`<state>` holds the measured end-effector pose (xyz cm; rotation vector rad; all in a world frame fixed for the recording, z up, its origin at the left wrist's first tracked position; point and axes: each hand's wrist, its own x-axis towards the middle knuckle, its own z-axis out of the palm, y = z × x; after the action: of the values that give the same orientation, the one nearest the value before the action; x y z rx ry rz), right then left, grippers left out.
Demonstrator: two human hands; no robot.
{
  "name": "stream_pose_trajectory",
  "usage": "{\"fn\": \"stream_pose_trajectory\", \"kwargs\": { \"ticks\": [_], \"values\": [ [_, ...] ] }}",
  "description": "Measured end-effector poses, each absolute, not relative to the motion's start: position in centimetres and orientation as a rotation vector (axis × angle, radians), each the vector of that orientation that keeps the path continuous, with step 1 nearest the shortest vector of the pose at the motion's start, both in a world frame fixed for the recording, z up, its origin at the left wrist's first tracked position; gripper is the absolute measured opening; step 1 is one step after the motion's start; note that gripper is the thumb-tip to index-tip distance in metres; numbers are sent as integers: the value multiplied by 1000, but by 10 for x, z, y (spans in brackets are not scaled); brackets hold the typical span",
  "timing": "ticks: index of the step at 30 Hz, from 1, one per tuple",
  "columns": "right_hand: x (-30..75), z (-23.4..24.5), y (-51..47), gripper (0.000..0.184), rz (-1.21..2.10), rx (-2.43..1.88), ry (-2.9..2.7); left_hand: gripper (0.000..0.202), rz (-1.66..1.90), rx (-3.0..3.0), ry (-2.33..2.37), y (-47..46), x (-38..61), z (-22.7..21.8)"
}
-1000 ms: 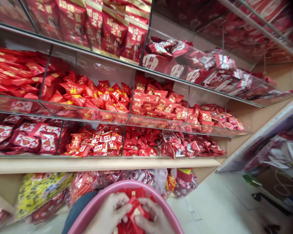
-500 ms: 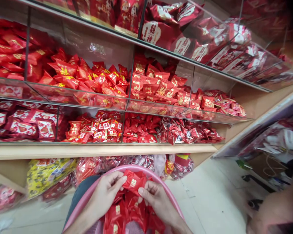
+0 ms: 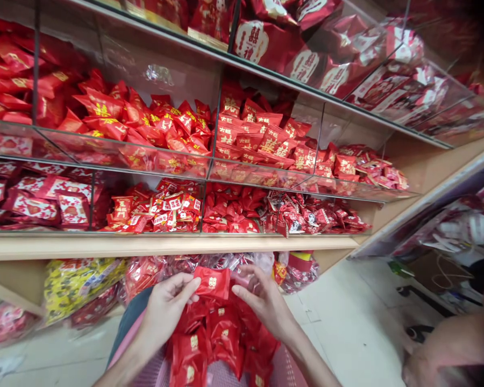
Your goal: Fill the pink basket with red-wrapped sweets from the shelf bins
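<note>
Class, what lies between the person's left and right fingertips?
In the head view, a red packet with a gold emblem: the left hand pinches one end; the right hand is open beside the other.

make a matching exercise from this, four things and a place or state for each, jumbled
1. small red packet with gold characters
2. bare right hand
3. yellow patterned plastic bag
4. pink plastic mesh basket

A. thumb and index finger parted
B. holding a heap of shiny red packets
C. under the pale wooden ledge
D. pinched by the bare left hand

Pairs: 1-D, 2-A, 3-C, 4-B
</note>
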<state>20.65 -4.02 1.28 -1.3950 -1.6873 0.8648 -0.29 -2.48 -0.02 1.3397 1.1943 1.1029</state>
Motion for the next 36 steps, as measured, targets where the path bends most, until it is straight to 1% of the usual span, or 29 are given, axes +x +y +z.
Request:
{"fn": "stream_pose_trajectory", "kwargs": {
  "ticks": [2, 3, 5, 7, 11, 15, 22, 33, 36],
  "values": [
    [202, 20, -40, 59, 546, -1423, -1918, 21, 1110, 1321, 1205, -24, -4, -3],
    [198, 23, -40, 65, 431, -1402, -2053, 21, 1106, 1322, 1195, -25, -4, -4],
    [189, 28, -40, 66, 297, -1349, -2270, 20, 1089, 1333, 1157, -26, -3, -6],
    [181, 31, -39, 59, 266, -1328, -2362, 20, 1077, 1349, 1125, -28, -2, -8],
    [184, 32, -39, 52, 359, -1357, -2322, 21, 1120, 1373, 1145, -29, -3, -5],
    [201, 30, -46, 48, 490, -1427, -2271, 26, 1289, 1239, 1239, -26, -9, -4],
    [195, 13, -60, 49, 733, -1366, -2475, 25, 1388, 1224, 1251, -25, -13, -5],
    [190, 6, -59, 46, 762, -1286, -2591, 22, 1386, 1214, 1248, -28, -13, -5],
    [190, 4, -59, 44, 696, -1284, -2616, 22, 1383, 1220, 1258, -29, -11, -3]
  ]
}}
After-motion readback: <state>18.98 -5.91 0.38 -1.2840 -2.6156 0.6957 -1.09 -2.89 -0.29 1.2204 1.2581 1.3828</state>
